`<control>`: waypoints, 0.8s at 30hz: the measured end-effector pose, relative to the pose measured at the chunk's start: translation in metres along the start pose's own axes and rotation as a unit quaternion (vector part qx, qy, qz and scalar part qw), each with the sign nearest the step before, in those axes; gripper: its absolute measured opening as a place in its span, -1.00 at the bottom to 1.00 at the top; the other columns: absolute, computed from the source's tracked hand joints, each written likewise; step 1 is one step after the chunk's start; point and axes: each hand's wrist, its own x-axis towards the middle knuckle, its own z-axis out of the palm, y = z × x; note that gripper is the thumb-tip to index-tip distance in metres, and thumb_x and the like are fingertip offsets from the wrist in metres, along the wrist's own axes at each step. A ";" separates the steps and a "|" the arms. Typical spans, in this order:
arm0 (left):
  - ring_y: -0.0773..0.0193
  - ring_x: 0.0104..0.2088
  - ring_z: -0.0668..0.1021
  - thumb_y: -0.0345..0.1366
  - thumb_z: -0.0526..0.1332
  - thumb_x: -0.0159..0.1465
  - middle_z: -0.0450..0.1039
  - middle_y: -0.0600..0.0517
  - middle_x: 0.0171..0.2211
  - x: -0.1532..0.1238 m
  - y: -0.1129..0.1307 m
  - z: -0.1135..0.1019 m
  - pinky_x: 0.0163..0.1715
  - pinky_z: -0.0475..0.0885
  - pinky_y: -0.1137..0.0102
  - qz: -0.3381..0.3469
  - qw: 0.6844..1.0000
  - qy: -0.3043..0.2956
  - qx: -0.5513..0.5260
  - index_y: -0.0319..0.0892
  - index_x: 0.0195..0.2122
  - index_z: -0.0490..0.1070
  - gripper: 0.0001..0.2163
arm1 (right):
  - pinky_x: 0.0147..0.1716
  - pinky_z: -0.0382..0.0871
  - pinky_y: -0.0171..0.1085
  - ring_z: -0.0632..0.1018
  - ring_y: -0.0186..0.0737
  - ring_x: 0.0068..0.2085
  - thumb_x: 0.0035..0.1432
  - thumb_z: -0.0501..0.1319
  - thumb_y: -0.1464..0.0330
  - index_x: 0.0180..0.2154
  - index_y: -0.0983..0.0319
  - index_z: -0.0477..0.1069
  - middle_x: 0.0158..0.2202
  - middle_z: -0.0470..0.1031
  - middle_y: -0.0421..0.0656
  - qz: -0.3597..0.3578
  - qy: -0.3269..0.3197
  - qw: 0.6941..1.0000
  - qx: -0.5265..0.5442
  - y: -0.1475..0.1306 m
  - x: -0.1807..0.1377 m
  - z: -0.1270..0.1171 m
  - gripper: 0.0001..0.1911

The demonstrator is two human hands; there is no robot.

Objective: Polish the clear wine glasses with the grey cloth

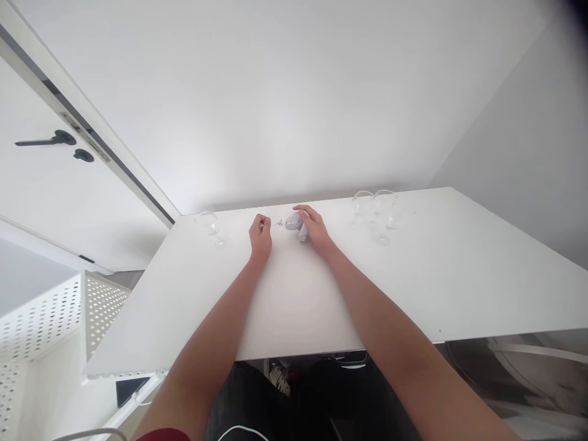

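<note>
A clear wine glass point(281, 223) lies on its side near the far edge of the white table point(459, 275). My left hand point(260, 234) is closed around its foot and stem end. My right hand point(313, 226) presses a pale grey cloth point(294, 223) against the bowl, fingers curled around it. Both arms reach straight out across the table top.
One more wine glass point(209, 224) stands at the far left of the table. Two or three wine glasses point(376, 211) stand at the far right. A white door with a black handle point(50, 139) is at left; a perforated white shelf point(46, 318) is lower left.
</note>
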 end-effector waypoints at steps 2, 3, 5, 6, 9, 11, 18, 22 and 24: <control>0.35 -0.51 0.18 -0.21 0.11 0.38 0.11 0.11 -0.48 0.000 0.001 0.001 -0.49 0.14 0.41 0.003 1.000 -0.012 0.003 -0.11 -0.40 0.17 -0.78 | -0.35 0.37 -0.28 0.46 -0.24 -0.30 0.20 0.24 -0.10 -0.06 0.06 0.53 -0.22 0.50 -0.18 -0.001 0.017 1.000 0.014 0.000 0.001 0.001 -0.54; 0.35 -0.51 0.18 -0.20 0.11 0.39 0.11 0.11 -0.47 0.000 0.001 0.001 -0.49 0.15 0.41 0.003 1.000 -0.014 0.005 -0.11 -0.40 0.18 -0.78 | -0.37 0.37 -0.29 0.46 -0.25 -0.31 0.20 0.24 -0.10 -0.04 0.05 0.52 -0.22 0.50 -0.18 0.003 0.014 1.000 0.022 0.000 0.000 0.001 -0.53; 0.36 -0.51 0.18 -0.19 0.11 0.39 0.13 0.11 -0.46 0.000 0.002 0.001 -0.48 0.16 0.41 -0.002 1.000 -0.010 0.006 -0.11 -0.39 0.17 -0.78 | -0.44 0.35 -0.29 0.44 -0.29 -0.39 0.21 0.24 -0.10 0.02 0.03 0.50 -0.23 0.50 -0.20 0.011 -0.009 0.999 0.032 -0.001 -0.001 0.001 -0.51; 0.35 -0.50 0.19 -0.19 0.11 0.39 0.13 0.11 -0.46 0.001 0.002 0.001 -0.48 0.17 0.42 -0.006 1.000 -0.005 0.005 -0.10 -0.39 0.17 -0.78 | -0.47 0.33 -0.29 0.41 -0.31 -0.44 0.21 0.24 -0.11 0.04 0.03 0.49 -0.26 0.50 -0.20 0.014 -0.023 0.999 0.031 -0.001 -0.002 0.001 -0.50; 0.34 -0.50 0.20 -0.18 0.12 0.39 0.12 0.11 -0.47 0.002 0.001 0.002 -0.47 0.18 0.41 -0.012 1.000 0.010 0.008 -0.10 -0.39 0.16 -0.77 | -0.54 0.27 -0.29 0.34 -0.34 -0.53 0.22 0.22 -0.11 0.03 0.05 0.50 -0.36 0.45 -0.23 0.021 -0.051 0.998 0.020 -0.001 -0.004 0.001 -0.49; 0.34 -0.50 0.19 -0.18 0.12 0.38 0.11 0.11 -0.48 0.002 0.001 0.002 -0.47 0.18 0.41 -0.011 1.000 0.007 0.011 -0.10 -0.40 0.16 -0.76 | -0.54 0.25 -0.29 0.34 -0.34 -0.54 0.22 0.22 -0.11 -0.04 0.08 0.52 -0.38 0.44 -0.22 0.019 -0.038 0.999 0.012 0.000 -0.003 0.001 -0.51; 0.36 -0.50 0.17 -0.16 0.10 0.40 0.12 0.11 -0.45 0.001 0.000 0.002 -0.47 0.17 0.42 -0.005 1.000 -0.021 0.015 -0.10 -0.38 0.16 -0.77 | -0.40 0.33 -0.27 0.43 -0.27 -0.42 0.21 0.23 -0.11 -0.01 0.07 0.52 -0.36 0.46 -0.20 0.007 0.007 1.000 0.029 0.003 0.001 0.000 -0.50; 0.36 -0.49 0.19 -0.15 0.09 0.42 0.15 0.10 -0.41 0.001 -0.002 0.002 -0.46 0.18 0.42 0.002 1.000 -0.009 0.022 -0.09 -0.35 0.16 -0.78 | -0.47 0.29 -0.28 0.40 -0.28 -0.43 0.22 0.20 -0.13 0.02 0.06 0.51 -0.30 0.47 -0.18 0.013 -0.032 0.998 0.044 -0.001 -0.002 -0.001 -0.48; 0.36 -0.49 0.19 -0.14 0.09 0.42 0.16 0.10 -0.40 0.001 -0.002 0.002 -0.46 0.17 0.42 0.001 1.000 -0.005 0.022 -0.09 -0.34 0.15 -0.77 | -0.46 0.30 -0.27 0.39 -0.29 -0.44 0.22 0.20 -0.14 0.01 0.07 0.51 -0.31 0.47 -0.19 0.012 -0.044 0.998 0.035 -0.003 -0.003 -0.001 -0.47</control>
